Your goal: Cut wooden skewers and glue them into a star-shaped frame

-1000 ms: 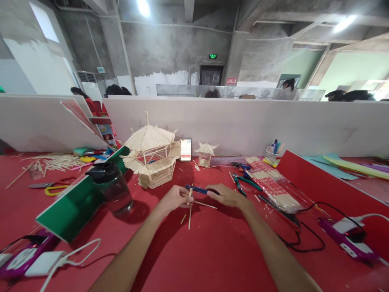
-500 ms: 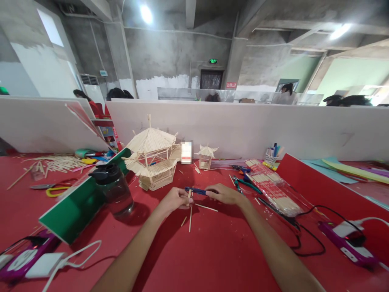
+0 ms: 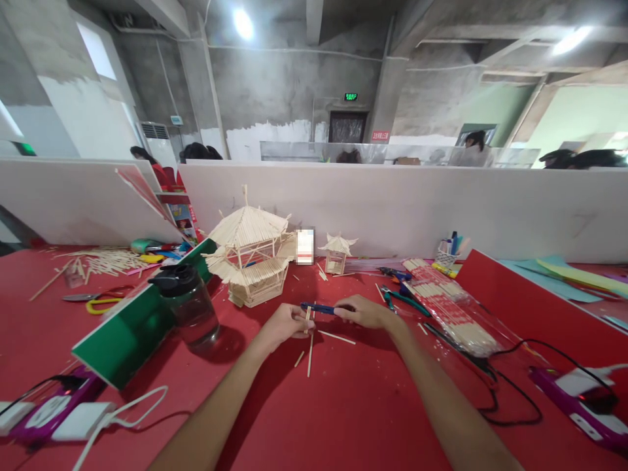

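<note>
My left hand (image 3: 290, 322) is closed, pinching a short pale wooden stick (image 3: 308, 319) held upright between thumb and fingers. My right hand (image 3: 362, 311) is wrapped round a slim dark blue tool (image 3: 318, 309), which looks like a utility knife; its far end lies across the top of the stick, by my left fingertips. Whether a blade is out is too small to tell. Beneath the hands a long thin stick (image 3: 311, 356) points towards me. Another stick (image 3: 337, 337) lies to its right and a short offcut (image 3: 299, 359) to its left.
A large stick-built pavilion (image 3: 248, 261) and a small one (image 3: 337, 254) stand behind my hands. On the left are a water bottle (image 3: 189, 307), a green board (image 3: 118, 340) and scissors (image 3: 103, 299). Pliers (image 3: 405, 301) and bagged sticks (image 3: 449, 307) lie to the right.
The whole view has shifted slightly, so things appear a little further right. Both hands keep their grips, the blue tool still across the stick.
</note>
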`<state>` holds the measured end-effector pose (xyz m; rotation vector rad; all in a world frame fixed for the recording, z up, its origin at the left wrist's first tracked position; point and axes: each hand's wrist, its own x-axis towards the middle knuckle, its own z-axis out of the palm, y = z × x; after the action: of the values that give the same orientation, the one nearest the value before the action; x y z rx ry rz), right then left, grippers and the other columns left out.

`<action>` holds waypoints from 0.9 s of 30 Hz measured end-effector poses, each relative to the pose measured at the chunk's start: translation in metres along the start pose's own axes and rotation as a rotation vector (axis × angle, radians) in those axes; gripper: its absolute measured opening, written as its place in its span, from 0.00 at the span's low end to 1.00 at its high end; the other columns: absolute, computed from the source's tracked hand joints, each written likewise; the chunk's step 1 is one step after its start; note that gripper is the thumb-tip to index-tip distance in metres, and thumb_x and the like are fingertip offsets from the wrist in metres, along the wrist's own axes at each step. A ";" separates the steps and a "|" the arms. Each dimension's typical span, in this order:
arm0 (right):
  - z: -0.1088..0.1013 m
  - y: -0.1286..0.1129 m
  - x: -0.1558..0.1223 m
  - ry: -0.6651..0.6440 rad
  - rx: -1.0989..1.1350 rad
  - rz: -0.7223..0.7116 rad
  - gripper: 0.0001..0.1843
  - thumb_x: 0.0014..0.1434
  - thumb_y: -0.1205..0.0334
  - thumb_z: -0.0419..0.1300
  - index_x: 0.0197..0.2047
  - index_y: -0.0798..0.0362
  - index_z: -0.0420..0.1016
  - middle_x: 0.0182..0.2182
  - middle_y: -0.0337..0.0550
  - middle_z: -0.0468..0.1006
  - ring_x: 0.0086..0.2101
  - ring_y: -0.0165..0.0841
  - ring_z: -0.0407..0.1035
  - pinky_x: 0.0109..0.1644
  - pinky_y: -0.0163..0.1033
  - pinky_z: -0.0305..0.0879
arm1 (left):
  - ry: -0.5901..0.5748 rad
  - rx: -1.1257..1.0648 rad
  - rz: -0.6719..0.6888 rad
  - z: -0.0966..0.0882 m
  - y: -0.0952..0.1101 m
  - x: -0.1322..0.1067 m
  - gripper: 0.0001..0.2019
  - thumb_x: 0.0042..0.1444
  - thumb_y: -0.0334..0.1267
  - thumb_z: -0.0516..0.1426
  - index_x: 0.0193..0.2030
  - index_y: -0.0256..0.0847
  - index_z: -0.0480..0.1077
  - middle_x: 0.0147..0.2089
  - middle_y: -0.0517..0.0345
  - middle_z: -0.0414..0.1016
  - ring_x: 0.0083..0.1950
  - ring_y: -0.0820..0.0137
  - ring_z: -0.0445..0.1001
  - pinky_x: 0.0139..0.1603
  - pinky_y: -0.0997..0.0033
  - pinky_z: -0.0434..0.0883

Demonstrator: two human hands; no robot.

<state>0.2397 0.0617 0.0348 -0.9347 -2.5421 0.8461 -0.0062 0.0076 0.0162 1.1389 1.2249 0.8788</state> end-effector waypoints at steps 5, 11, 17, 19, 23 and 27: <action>0.000 0.004 0.001 -0.004 0.050 -0.006 0.27 0.67 0.43 0.48 0.28 0.55 0.73 0.25 0.40 0.73 0.26 0.30 0.65 0.31 0.34 0.57 | -0.005 -0.017 -0.006 0.003 0.004 -0.003 0.22 0.29 0.43 0.75 0.25 0.34 0.71 0.23 0.60 0.75 0.29 0.70 0.77 0.39 0.66 0.78; -0.001 0.005 0.001 -0.001 0.065 0.003 0.28 0.66 0.43 0.49 0.26 0.55 0.71 0.22 0.39 0.72 0.25 0.30 0.64 0.31 0.34 0.56 | -0.023 -0.008 0.000 0.002 0.004 -0.003 0.21 0.30 0.43 0.74 0.25 0.35 0.70 0.23 0.60 0.75 0.29 0.71 0.77 0.38 0.68 0.78; 0.002 0.010 0.002 -0.013 0.105 0.019 0.28 0.65 0.41 0.49 0.26 0.55 0.71 0.23 0.39 0.73 0.24 0.29 0.64 0.30 0.34 0.57 | -0.031 -0.018 0.000 0.001 -0.001 0.000 0.20 0.33 0.42 0.74 0.26 0.35 0.70 0.26 0.58 0.77 0.30 0.70 0.78 0.39 0.67 0.78; 0.003 0.012 0.003 -0.019 0.123 0.010 0.28 0.65 0.41 0.49 0.26 0.55 0.71 0.23 0.39 0.73 0.24 0.29 0.64 0.30 0.33 0.57 | -0.035 -0.030 0.001 0.000 -0.001 0.000 0.20 0.34 0.42 0.74 0.27 0.34 0.70 0.27 0.56 0.78 0.31 0.69 0.79 0.39 0.67 0.78; 0.003 0.013 0.003 -0.033 0.140 0.004 0.29 0.64 0.39 0.49 0.27 0.55 0.70 0.22 0.38 0.71 0.23 0.29 0.63 0.30 0.34 0.57 | -0.044 -0.048 -0.025 0.000 0.000 -0.001 0.21 0.33 0.43 0.74 0.27 0.34 0.71 0.29 0.54 0.79 0.32 0.68 0.80 0.40 0.68 0.78; 0.002 0.010 0.003 -0.038 0.131 -0.005 0.29 0.64 0.38 0.49 0.26 0.55 0.70 0.21 0.38 0.69 0.23 0.29 0.62 0.29 0.33 0.56 | -0.050 -0.049 -0.034 0.001 0.001 -0.001 0.21 0.33 0.43 0.75 0.27 0.34 0.71 0.28 0.54 0.80 0.33 0.68 0.80 0.40 0.67 0.78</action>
<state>0.2418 0.0688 0.0276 -0.8791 -2.4846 1.0238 -0.0054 0.0066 0.0172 1.0914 1.1728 0.8457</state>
